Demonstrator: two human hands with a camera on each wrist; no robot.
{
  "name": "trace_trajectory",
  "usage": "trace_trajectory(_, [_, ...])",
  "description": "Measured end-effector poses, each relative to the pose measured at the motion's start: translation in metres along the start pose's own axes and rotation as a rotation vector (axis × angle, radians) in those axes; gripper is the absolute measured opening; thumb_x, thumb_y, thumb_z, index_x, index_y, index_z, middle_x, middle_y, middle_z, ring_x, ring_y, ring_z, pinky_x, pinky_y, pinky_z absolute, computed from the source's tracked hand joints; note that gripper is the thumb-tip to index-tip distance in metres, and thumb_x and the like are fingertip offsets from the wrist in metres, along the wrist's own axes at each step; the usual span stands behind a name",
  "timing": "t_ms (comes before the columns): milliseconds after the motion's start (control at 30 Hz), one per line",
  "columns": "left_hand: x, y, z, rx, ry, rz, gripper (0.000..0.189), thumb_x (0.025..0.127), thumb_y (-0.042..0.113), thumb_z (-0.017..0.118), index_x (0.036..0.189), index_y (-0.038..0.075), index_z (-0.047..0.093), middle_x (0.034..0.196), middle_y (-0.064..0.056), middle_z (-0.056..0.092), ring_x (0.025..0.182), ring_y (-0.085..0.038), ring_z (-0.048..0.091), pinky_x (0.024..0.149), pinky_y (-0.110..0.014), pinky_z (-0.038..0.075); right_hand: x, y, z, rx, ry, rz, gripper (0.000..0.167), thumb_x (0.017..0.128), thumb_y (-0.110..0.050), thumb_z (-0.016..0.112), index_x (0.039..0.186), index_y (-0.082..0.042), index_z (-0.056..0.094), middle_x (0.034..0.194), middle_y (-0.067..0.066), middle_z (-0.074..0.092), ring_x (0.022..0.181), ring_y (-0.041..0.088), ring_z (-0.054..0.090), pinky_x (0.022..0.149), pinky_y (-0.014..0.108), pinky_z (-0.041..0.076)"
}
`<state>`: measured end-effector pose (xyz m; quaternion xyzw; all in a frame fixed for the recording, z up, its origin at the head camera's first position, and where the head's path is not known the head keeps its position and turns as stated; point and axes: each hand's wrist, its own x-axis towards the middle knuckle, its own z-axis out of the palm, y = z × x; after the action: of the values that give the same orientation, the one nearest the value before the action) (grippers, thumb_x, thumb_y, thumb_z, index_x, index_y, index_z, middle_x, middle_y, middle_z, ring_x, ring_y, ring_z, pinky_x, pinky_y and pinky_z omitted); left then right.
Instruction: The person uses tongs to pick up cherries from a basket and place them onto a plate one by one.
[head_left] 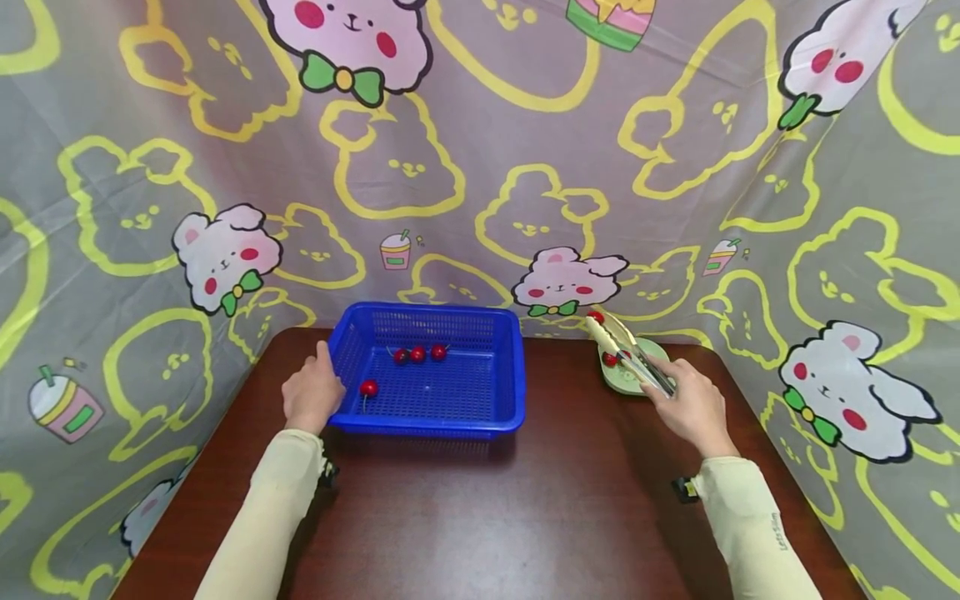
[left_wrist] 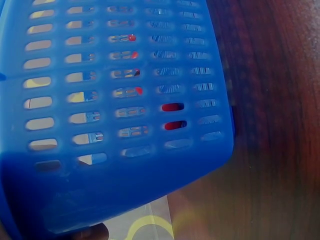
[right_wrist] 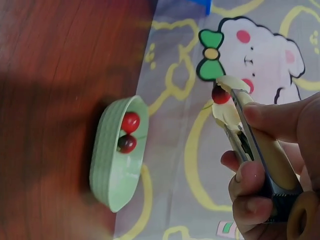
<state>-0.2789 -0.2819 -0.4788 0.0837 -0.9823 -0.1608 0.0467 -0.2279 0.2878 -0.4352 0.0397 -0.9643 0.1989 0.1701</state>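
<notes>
My left hand (head_left: 311, 392) grips the left rim of a blue plastic basket (head_left: 427, 422). In the left wrist view the slotted basket wall (left_wrist: 125, 180) fills much of the picture, and a fingertip (left_wrist: 95, 233) shows below it. Several red cherries lie in the basket, one cherry (head_left: 368, 388) near its front left. My right hand (head_left: 693, 408) holds tongs (right_wrist: 267, 155) with pale tips, pinching a dark red cherry (right_wrist: 220, 95) between them. Those tips are raised above a light green dish (right_wrist: 102, 160), where two cherries, one bright red cherry (right_wrist: 131, 122) among them, lie.
Both basket and dish stand toward the back of a dark brown wooden table (head_left: 465, 508), the dish to the right. A grey cloth (head_left: 465, 125) with cartoon animals hangs behind and along both sides.
</notes>
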Motion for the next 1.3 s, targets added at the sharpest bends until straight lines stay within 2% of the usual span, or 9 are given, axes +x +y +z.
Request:
trace_trajectory(167, [0.000, -0.001, 0.000, 0.005, -0.013, -0.007, 0.074, 0.098, 0.016, 0.061, 0.157, -0.005, 0.022, 0.124, -0.035, 0.058, 0.098, -0.052, 0.065, 0.079, -0.062, 0.052, -0.002, 0.012, -0.001, -0.012, -0.020, 0.051, 0.049, 0.094, -0.028, 0.075, 0.140, -0.015, 0.066, 0.110, 0.014, 0.066, 0.078, 0.035, 0.062, 0.061, 0.049, 0.043])
trace_trajectory(567, [0.000, -0.002, 0.000, 0.006, 0.001, 0.009, 0.073, 0.097, 0.016, 0.062, 0.156, -0.005, 0.023, 0.122, -0.035, 0.060, 0.095, -0.052, 0.066, 0.077, -0.062, 0.053, -0.007, 0.035, 0.005, -0.047, -0.038, 0.146, 0.050, 0.095, -0.030, 0.071, 0.142, -0.011, 0.064, 0.119, 0.022, 0.065, 0.094, 0.052, 0.064, 0.066, 0.058, 0.045])
trace_trajectory(800, [-0.002, -0.003, -0.006, 0.015, 0.001, -0.018, 0.073, 0.096, 0.015, 0.064, 0.155, -0.005, 0.025, 0.119, -0.034, 0.060, 0.094, -0.052, 0.066, 0.074, -0.061, 0.052, -0.007, 0.041, 0.012, -0.066, -0.044, 0.157, 0.051, 0.094, -0.029, 0.072, 0.140, -0.009, 0.064, 0.118, 0.024, 0.065, 0.091, 0.050, 0.065, 0.063, 0.056, 0.046])
trace_trajectory(1300, [0.002, -0.001, 0.001, 0.017, 0.002, 0.004, 0.072, 0.097, 0.016, 0.063, 0.154, -0.005, 0.025, 0.116, -0.033, 0.061, 0.091, -0.051, 0.066, 0.072, -0.060, 0.052, -0.011, 0.059, 0.019, -0.102, -0.092, 0.239, 0.052, 0.094, -0.028, 0.071, 0.139, -0.005, 0.063, 0.120, 0.029, 0.064, 0.091, 0.052, 0.064, 0.062, 0.054, 0.045])
